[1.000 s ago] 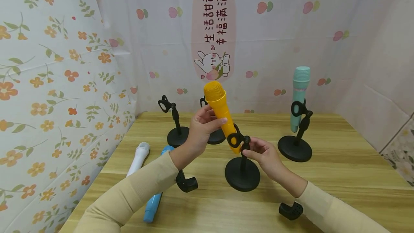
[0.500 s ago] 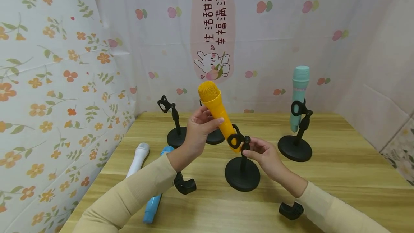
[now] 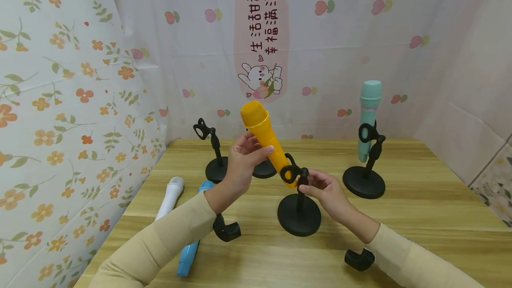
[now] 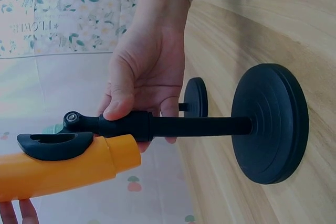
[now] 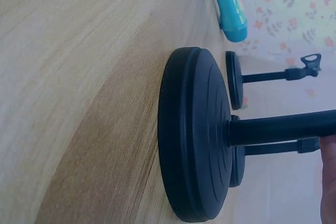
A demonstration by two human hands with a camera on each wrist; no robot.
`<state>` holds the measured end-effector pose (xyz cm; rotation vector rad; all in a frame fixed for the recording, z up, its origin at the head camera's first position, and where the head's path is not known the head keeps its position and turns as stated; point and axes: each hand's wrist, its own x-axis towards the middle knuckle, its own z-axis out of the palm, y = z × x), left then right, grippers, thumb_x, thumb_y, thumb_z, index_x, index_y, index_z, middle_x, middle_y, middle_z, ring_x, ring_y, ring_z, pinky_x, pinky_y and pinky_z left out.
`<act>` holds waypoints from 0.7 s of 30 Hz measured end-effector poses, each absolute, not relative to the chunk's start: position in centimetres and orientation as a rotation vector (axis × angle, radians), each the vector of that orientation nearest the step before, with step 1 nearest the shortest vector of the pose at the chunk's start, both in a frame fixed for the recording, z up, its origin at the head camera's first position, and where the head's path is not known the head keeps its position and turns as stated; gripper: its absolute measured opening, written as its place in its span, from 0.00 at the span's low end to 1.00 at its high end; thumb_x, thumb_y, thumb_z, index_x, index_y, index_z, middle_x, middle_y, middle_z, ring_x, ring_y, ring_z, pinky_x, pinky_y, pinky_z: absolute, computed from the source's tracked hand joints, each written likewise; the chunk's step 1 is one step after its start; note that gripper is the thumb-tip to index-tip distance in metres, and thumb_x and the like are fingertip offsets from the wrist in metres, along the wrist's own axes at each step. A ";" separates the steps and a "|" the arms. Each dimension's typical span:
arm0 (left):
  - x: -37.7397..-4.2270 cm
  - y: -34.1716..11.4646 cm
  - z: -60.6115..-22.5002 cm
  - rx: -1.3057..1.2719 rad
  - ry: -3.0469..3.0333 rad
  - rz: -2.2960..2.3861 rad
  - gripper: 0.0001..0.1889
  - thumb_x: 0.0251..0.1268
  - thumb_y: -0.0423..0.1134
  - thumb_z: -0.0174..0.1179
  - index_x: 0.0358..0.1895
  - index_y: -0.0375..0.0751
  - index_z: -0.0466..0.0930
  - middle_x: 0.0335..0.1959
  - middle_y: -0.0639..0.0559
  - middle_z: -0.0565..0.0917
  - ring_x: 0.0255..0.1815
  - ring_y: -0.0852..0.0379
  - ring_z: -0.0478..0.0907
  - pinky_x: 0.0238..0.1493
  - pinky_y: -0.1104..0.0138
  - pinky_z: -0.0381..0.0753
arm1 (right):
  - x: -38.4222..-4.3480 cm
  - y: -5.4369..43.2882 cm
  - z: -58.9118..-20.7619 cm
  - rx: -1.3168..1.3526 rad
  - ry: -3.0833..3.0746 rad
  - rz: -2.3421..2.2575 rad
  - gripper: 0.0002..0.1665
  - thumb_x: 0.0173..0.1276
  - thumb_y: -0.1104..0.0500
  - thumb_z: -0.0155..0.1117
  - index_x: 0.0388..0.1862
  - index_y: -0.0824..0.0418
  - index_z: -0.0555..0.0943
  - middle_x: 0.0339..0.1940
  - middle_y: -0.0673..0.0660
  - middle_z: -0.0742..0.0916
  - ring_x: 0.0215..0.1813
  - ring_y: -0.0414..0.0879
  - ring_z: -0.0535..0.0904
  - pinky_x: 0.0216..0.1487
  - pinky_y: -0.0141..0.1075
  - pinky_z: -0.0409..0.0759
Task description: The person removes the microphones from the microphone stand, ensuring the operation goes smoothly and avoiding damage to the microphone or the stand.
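A yellow microphone (image 3: 269, 139) leans to the left, its lower end inside the ring clip of a black microphone stand (image 3: 299, 214). My left hand (image 3: 242, 163) grips the microphone's body below its mesh head, thumb across the front. With thumb and fingers my right hand (image 3: 326, 192) pinches the stand's neck just under the clip. In the left wrist view the clip (image 4: 55, 146) wraps the yellow handle near its tail, and the right thumb lies on the stand's collar. The stand's round base (image 5: 194, 135) sits on the table in the right wrist view.
A mint microphone (image 3: 370, 101) rests in another stand (image 3: 364, 182) at the right. Two more stands, one at the left (image 3: 217, 169), stand behind my left hand. White (image 3: 170, 199) and blue (image 3: 188, 257) microphones lie at the left. Black angled pieces (image 3: 360, 260) lie near both forearms.
The yellow microphone's head has tipped further left and slightly down, and my left hand has shifted left with it. My right hand keeps its hold on the stand.
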<state>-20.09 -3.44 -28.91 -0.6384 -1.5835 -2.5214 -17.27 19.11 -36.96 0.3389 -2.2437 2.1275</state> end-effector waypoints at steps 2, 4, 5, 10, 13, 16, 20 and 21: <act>-20.0 -3.5 -28.9 -0.633 -1.571 -2.530 0.20 0.59 0.22 0.61 0.55 0.41 0.79 0.47 0.48 0.83 0.46 0.51 0.81 0.49 0.59 0.82 | -17.3 19.1 -37.0 0.345 -2.238 2.133 0.24 0.63 0.66 0.69 0.56 0.74 0.76 0.38 0.58 0.82 0.41 0.49 0.77 0.46 0.33 0.81; -20.0 -3.5 -29.0 -0.629 -1.556 -2.541 0.20 0.58 0.21 0.61 0.53 0.43 0.80 0.46 0.48 0.83 0.46 0.51 0.80 0.49 0.60 0.82 | -17.3 19.1 -37.0 0.344 -2.234 2.138 0.23 0.63 0.66 0.70 0.55 0.73 0.77 0.38 0.57 0.82 0.41 0.49 0.77 0.46 0.33 0.81; -20.0 -3.5 -29.0 -0.628 -1.545 -2.549 0.20 0.58 0.21 0.61 0.53 0.44 0.80 0.46 0.49 0.83 0.46 0.52 0.80 0.49 0.60 0.82 | -17.3 19.1 -37.1 0.342 -2.230 2.146 0.22 0.63 0.66 0.70 0.55 0.72 0.78 0.38 0.57 0.82 0.41 0.48 0.77 0.47 0.33 0.81; -19.9 -3.6 -29.0 -0.628 -1.516 -2.571 0.21 0.58 0.20 0.60 0.50 0.49 0.81 0.46 0.49 0.83 0.45 0.52 0.80 0.49 0.60 0.82 | -17.2 19.2 -37.1 0.345 -2.210 2.174 0.19 0.62 0.66 0.70 0.53 0.67 0.80 0.38 0.56 0.82 0.40 0.48 0.77 0.47 0.33 0.81; -19.9 -3.8 -29.1 -0.614 -1.500 -2.581 0.21 0.58 0.20 0.60 0.49 0.50 0.81 0.46 0.49 0.82 0.45 0.52 0.80 0.48 0.59 0.82 | -17.2 19.2 -37.1 0.346 -2.211 2.171 0.20 0.63 0.67 0.69 0.54 0.68 0.80 0.37 0.56 0.82 0.40 0.48 0.77 0.46 0.33 0.81; -19.9 -3.9 -29.2 -0.602 -1.478 -2.594 0.21 0.59 0.20 0.60 0.49 0.50 0.81 0.47 0.49 0.82 0.46 0.51 0.80 0.49 0.58 0.82 | -17.2 19.2 -37.1 0.341 -2.214 2.165 0.21 0.62 0.67 0.69 0.54 0.71 0.78 0.37 0.56 0.81 0.39 0.47 0.77 0.46 0.33 0.81; -20.1 -4.0 -29.2 -0.613 -1.458 -2.597 0.20 0.60 0.21 0.60 0.50 0.49 0.80 0.47 0.48 0.82 0.47 0.51 0.80 0.50 0.56 0.81 | -17.2 19.2 -37.1 0.338 -2.213 2.164 0.23 0.62 0.67 0.70 0.55 0.73 0.77 0.37 0.55 0.81 0.39 0.46 0.77 0.46 0.33 0.81; -20.1 -4.1 -29.2 -0.611 -1.454 -2.597 0.20 0.60 0.21 0.60 0.50 0.49 0.80 0.47 0.48 0.82 0.47 0.50 0.80 0.50 0.55 0.81 | -17.2 19.2 -37.1 0.340 -2.210 2.167 0.23 0.62 0.67 0.70 0.55 0.74 0.77 0.36 0.55 0.81 0.39 0.46 0.77 0.46 0.33 0.81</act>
